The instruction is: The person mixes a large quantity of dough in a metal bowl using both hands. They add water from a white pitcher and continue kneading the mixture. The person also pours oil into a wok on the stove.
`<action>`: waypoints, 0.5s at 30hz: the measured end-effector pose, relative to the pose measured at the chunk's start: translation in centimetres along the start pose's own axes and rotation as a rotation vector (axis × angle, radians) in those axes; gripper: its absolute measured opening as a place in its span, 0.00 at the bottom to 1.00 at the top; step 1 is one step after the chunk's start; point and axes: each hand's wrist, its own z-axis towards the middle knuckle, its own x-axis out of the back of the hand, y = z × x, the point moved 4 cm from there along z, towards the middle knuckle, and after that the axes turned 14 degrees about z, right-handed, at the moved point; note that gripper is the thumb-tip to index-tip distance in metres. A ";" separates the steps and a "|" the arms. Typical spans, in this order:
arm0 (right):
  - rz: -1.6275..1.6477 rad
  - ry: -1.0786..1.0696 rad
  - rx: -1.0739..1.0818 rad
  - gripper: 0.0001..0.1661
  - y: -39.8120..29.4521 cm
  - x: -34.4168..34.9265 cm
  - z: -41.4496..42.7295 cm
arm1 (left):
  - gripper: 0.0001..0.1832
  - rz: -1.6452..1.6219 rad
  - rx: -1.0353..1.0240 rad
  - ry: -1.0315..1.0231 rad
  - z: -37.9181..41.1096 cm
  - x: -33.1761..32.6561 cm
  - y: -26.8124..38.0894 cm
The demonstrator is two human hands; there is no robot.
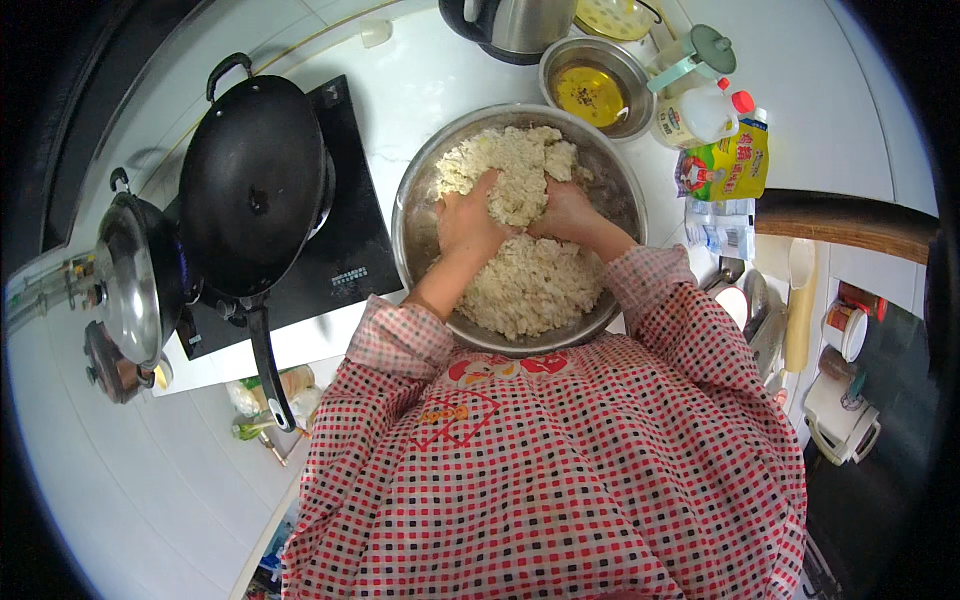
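Observation:
A large stainless steel bowl (406,247) stands in front of me, against my checked smock. In it lies pale, crumbly dough (534,289), one mass near me and another towards the far wall. My left hand (471,217) reaches into the far mass from its left side, its fingers partly buried. From the right, my right hand (568,214) presses into the same mass, its fingertips hidden in the dough. Between both hands a lump of dough is gripped, and the hands are close together at the bowl's middle.
Left of the bowl, a black wok (251,180) sits on a black cooktop (352,225), beside a lidded pan (131,277). Behind are a kettle (529,26) and a small metal bowl of yellow oil (589,94). A white jug (694,116) and a yellow pouch (731,165) stand right.

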 end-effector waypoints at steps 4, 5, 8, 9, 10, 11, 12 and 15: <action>0.173 0.046 -0.310 0.38 1.7 -1.9 1.1 | 0.34 -0.088 -0.069 0.006 2.3 -2.2 -1.7; 0.168 0.076 -0.353 0.37 2.4 -2.4 1.2 | 0.31 -0.113 -0.076 0.046 2.2 -2.4 -1.7; 0.291 0.204 -0.301 0.28 3.1 -3.1 0.8 | 0.28 -0.255 -0.105 0.068 1.8 -2.3 -1.4; 0.275 0.207 -0.357 0.27 2.6 -2.8 0.6 | 0.28 -0.315 -0.114 0.059 1.8 -2.3 -1.4; 0.259 0.209 -0.413 0.26 2.1 -2.5 0.3 | 0.29 -0.368 -0.087 0.028 1.7 -2.5 -1.4; 0.243 0.212 -0.469 0.25 1.6 -2.2 0.0 | 0.29 -0.421 -0.060 -0.004 1.7 -2.7 -1.5; 0.228 0.164 -0.381 0.27 2.2 -2.2 0.1 | 0.30 -0.474 -0.037 -0.036 1.6 -2.7 -1.4; 0.313 0.063 -0.226 0.32 3.0 -1.3 -0.7 | 0.40 -0.602 -0.098 -0.147 0.5 -1.0 -0.8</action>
